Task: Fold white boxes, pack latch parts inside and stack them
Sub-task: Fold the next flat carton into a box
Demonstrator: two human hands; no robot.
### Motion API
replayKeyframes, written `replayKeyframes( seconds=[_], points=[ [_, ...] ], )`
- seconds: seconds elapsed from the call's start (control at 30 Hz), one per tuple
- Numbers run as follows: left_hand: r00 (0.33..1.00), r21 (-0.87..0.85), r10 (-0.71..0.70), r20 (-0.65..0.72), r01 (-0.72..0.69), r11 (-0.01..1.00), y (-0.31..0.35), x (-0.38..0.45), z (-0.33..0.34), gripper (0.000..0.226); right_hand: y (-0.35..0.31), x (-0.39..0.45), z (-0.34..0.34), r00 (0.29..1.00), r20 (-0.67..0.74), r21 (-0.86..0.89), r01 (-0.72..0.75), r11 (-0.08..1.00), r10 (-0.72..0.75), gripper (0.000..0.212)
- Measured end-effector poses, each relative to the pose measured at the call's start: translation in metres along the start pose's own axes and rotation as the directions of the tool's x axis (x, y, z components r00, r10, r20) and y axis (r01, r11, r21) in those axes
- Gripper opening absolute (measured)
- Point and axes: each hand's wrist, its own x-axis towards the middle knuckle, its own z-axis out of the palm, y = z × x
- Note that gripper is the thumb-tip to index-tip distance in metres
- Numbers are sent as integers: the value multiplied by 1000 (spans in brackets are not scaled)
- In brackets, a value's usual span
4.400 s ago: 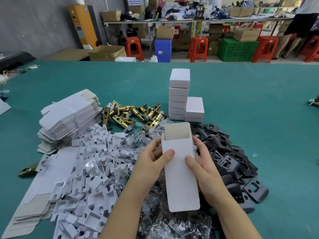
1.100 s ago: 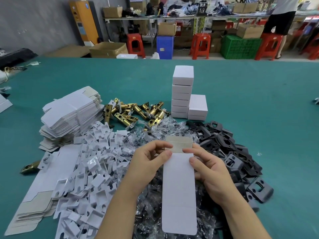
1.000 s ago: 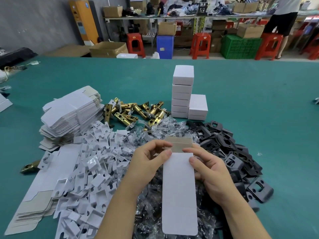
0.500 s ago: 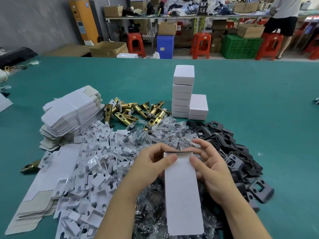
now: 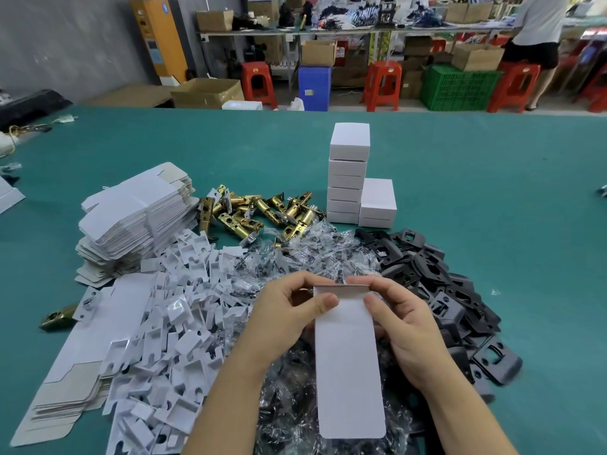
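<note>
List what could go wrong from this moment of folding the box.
1. Both hands, left hand and right hand, pinch only the far end of the white box; its long near end hangs free and may bend or skew the fold.
2. The tall box stack leans on nothing; adding another could topple it onto the brass latches.
3. Loose plastic bags under the hands could snag.

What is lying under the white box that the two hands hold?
Under the white box, clear plastic bags of small dark parts show around its edges. What lies directly beneath is covered by the box, the left hand and the right hand.
</note>
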Motion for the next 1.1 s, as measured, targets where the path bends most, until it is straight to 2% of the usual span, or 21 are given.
replayKeyframes(
  seconds=[0.1,0.2,0.3,0.37,0.43,0.57,0.6,0.67,0.8,0.97,1.1],
  points=[
    [1000,9,24,-8,-24,1000,0,0,2,31,-2,0,2,1000,-2,-1,1,1000,-1,26],
    [999,40,44,-26,-43,998,1,-1,1,54,-1,-1,3,1000,-9,-57,1,998,-1,25],
    [998,70,-56,-40,58,996,1,1,0,72,1,-1,5,1000,9,-94,-10,996,11,24],
    [994,60,-102,-29,104,993,2,2,0,69,1,-2,5,1000,17,-109,-5,994,7,19],
    [996,67,-91,3,91,994,4,0,0,58,0,-2,6,1000,17,-132,22,991,-20,18],
    [995,76,-81,61,76,994,3,-1,-1,16,-2,-2,8,999,-24,-116,37,993,-40,12],
    [996,68,-74,55,70,995,3,-1,-1,14,-1,-1,8,999,-31,-111,32,993,-36,10],
    [997,49,-62,35,60,997,3,-1,-1,17,-1,-1,8,999,-39,-91,28,995,-32,12],
    [998,28,42,47,-43,999,5,-3,2,18,0,0,8,998,-48,9,-27,1000,28,31],
    [997,104,61,38,-65,992,1,-2,8,16,0,0,6,998,-53,-11,-45,999,44,18],
    [993,214,82,84,-98,972,-2,-2,11,32,1,0,11,999,4,-3,-39,999,39,39]
  ],
)
